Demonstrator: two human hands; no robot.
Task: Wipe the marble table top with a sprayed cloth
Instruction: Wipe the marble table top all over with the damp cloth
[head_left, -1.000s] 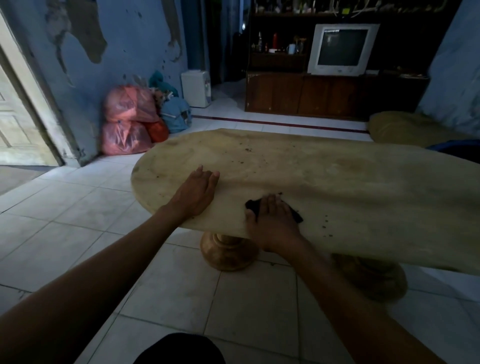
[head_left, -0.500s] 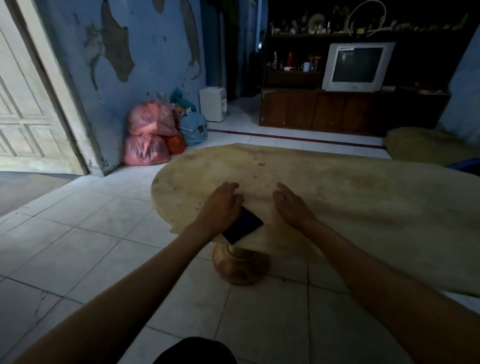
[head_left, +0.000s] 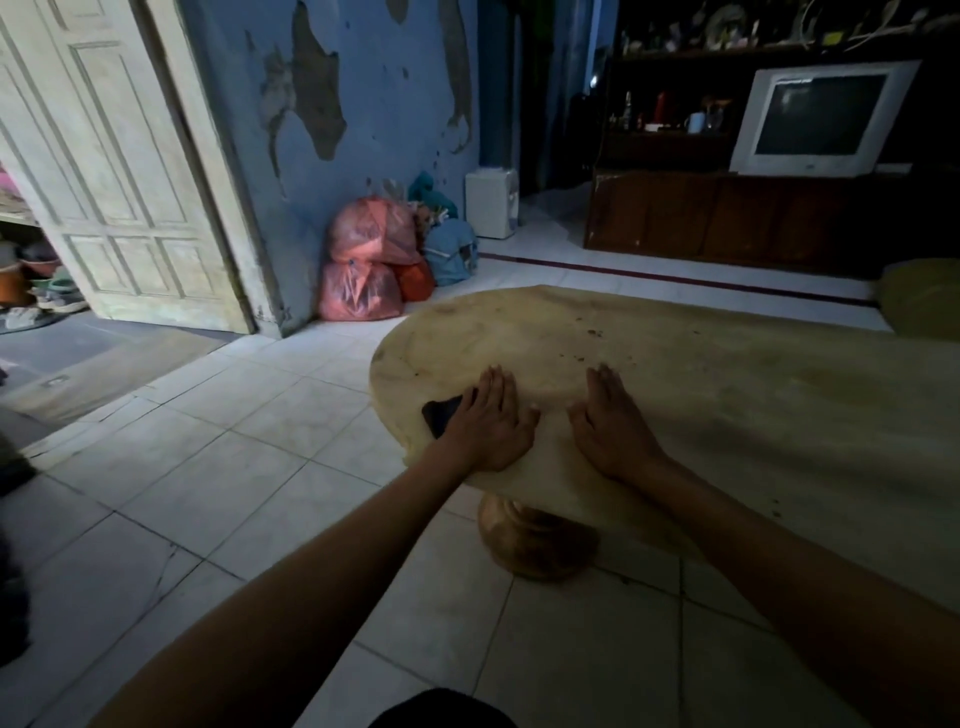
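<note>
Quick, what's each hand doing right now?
Left hand: open, fingers flat, pressing the dark cloth onto the table top.
Right hand: open, flat on the table top, holding nothing.

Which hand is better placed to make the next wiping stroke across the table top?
Left. The left hand lies flat on the dark cloth at the table top's near-left edge; the right hand rests bare on the marble beside it.

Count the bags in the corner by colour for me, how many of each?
Pink bags: 2
Orange bag: 1
Blue bag: 1
Total: 4
</note>
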